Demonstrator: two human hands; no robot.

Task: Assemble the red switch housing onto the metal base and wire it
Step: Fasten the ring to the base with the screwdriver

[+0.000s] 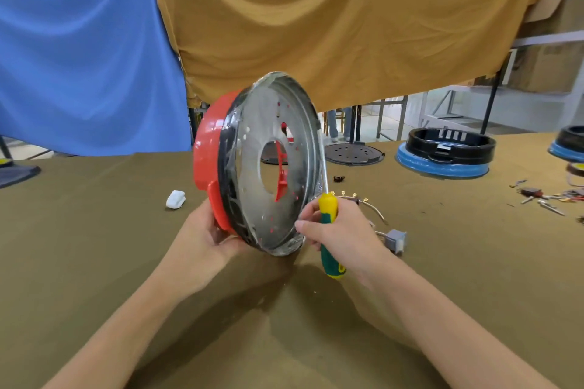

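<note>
Red switch housing (210,155), joined to the metal base (278,164), stands tilted on edge above the worktop (94,246), gripped underneath by the left hand (205,237). Just right of the base, the right hand (338,230) curls around a yellow-green screwdriver (328,230).

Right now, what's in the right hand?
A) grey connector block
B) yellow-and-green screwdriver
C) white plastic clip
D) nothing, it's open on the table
B: the right hand grips the yellow-and-green screwdriver by its handle, shaft pointing up along the rim of the metal base. The grey connector block and white plastic clip lie on the table.
</note>
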